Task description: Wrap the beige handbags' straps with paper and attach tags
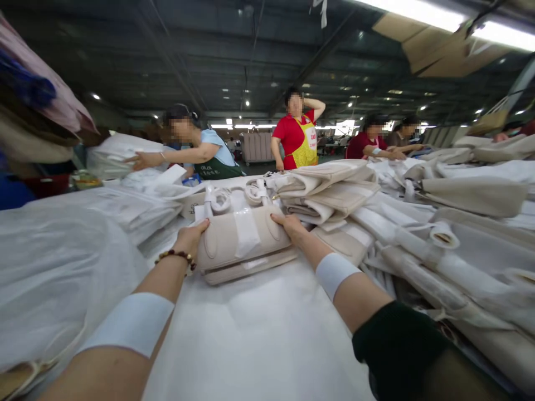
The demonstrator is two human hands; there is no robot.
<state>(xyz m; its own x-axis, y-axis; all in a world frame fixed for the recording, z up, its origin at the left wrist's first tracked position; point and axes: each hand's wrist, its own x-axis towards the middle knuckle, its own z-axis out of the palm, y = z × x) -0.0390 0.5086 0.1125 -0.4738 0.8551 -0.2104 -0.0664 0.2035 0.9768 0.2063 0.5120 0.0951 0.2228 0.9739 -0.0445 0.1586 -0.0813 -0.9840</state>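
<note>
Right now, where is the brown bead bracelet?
In the head view, the bead bracelet is around the left wrist, between the left hand and the pale blue band.

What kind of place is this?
Probably a factory floor where bags are made or packed: beige folded pieces lie heaped on the work surface, several people work around it, and strip lights hang beneath a high, dark roof.

Table (259,345): plastic sheet (62,278) spread at near left, bag pile (472,267) stacked along right. Handbag (217,239) placed between them, straps (219,199) set just beyond it. Co-worker (297,136) seen past far edge.
</note>
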